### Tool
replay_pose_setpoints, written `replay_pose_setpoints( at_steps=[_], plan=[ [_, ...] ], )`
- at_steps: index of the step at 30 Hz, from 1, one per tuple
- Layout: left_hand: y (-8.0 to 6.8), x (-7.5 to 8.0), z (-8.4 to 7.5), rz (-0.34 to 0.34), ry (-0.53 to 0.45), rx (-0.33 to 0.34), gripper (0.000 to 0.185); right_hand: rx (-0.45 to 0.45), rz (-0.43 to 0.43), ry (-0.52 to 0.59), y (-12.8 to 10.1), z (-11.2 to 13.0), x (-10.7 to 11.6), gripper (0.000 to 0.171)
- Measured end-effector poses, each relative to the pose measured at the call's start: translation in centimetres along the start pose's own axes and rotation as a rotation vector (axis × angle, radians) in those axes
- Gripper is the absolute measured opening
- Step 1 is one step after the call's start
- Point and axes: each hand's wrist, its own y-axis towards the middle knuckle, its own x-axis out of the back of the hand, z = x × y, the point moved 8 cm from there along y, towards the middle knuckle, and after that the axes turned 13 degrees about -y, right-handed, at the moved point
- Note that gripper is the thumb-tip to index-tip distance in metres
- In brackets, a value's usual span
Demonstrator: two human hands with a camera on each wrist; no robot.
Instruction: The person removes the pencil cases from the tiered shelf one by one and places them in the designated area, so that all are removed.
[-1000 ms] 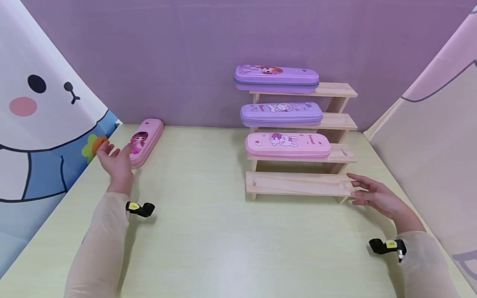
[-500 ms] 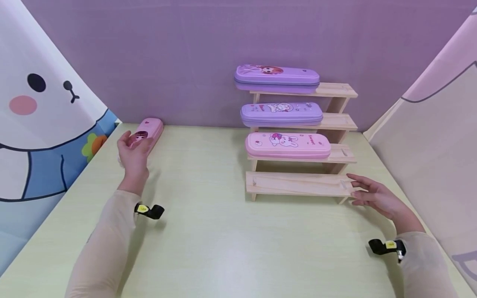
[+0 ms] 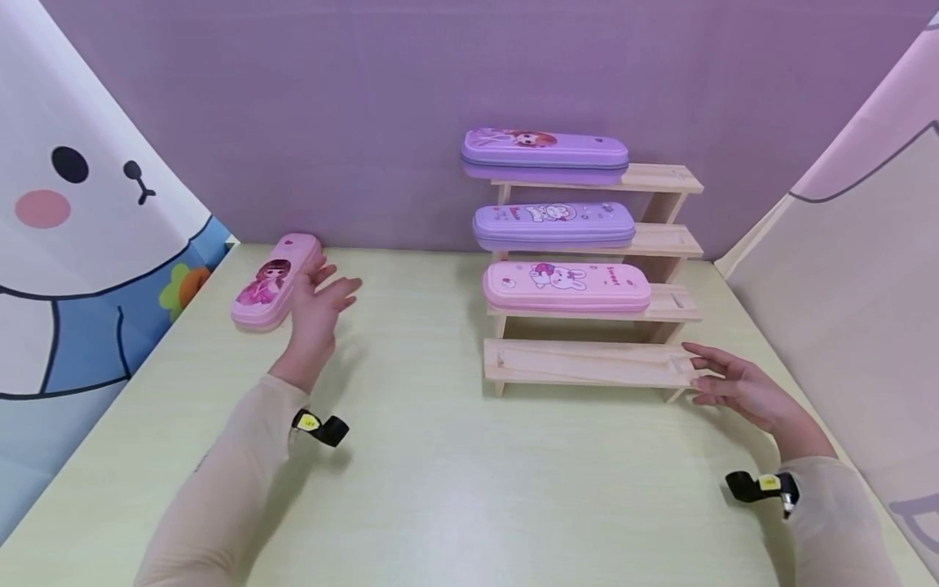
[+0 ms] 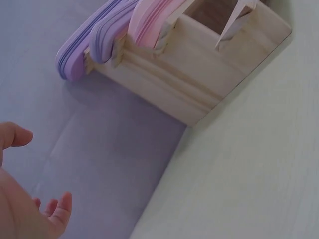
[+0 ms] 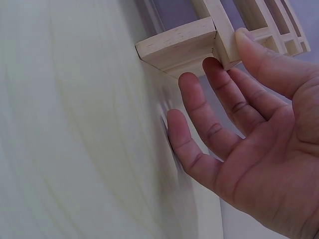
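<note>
My left hand (image 3: 314, 314), its fingers loosely spread and holding nothing, is just right of a pink pencil case (image 3: 267, 285) with a doll picture, which lies on the table at the back left. The left wrist view shows that hand (image 4: 30, 204) with a gap between thumb and fingers. On the right, my right hand (image 3: 744, 391) grips the end of the lowest step of a wooden stepped stand (image 3: 587, 363). In the right wrist view its thumb (image 5: 264, 59) touches the step's edge, while several fingers curve in below.
A pink bunny pencil case (image 3: 568, 287), a lilac one (image 3: 553, 226) and a purple doll one (image 3: 543, 155) lie on the stand's upper three steps. The lowest step is bare. A purple cloth (image 3: 352, 122) hangs behind the table (image 3: 440, 473); printed cloths flank both sides.
My left hand has moved right, passing over the pink doll pencil case, which has stayed in place and is now largely uncovered. My right hand and the stand have not visibly moved.
</note>
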Motion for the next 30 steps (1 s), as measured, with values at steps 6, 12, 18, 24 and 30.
replay_pose_setpoints(
  at_steps=[6, 12, 18, 24, 30],
  plan=[
    [-0.8, -2.6, 1.4, 0.164, 0.034, 0.037, 0.056, 0.002, 0.002, 0.012, 0.0, 0.0, 0.0, 0.055],
    [-1.7, -4.9, 2.7, 0.310, 0.040, 0.095, 0.058, -0.005, -0.003, 0.012, 0.0, 0.0, 0.0, 0.055],
    [-2.8, -6.8, 3.7, 0.396, 0.028, 0.166, 0.062, -0.002, 0.002, 0.022, 0.0, 0.2, -0.1, 0.055],
    [-3.7, -8.9, 4.8, 0.469, -0.003, 0.223, 0.058, 0.003, 0.003, 0.030, 0.0, 0.2, 0.0, 0.055],
    [-4.1, -10.9, 6.2, 0.517, 0.008, 0.230, 0.059, -0.001, -0.010, 0.012, 0.0, 0.0, 0.0, 0.055]
  ],
)
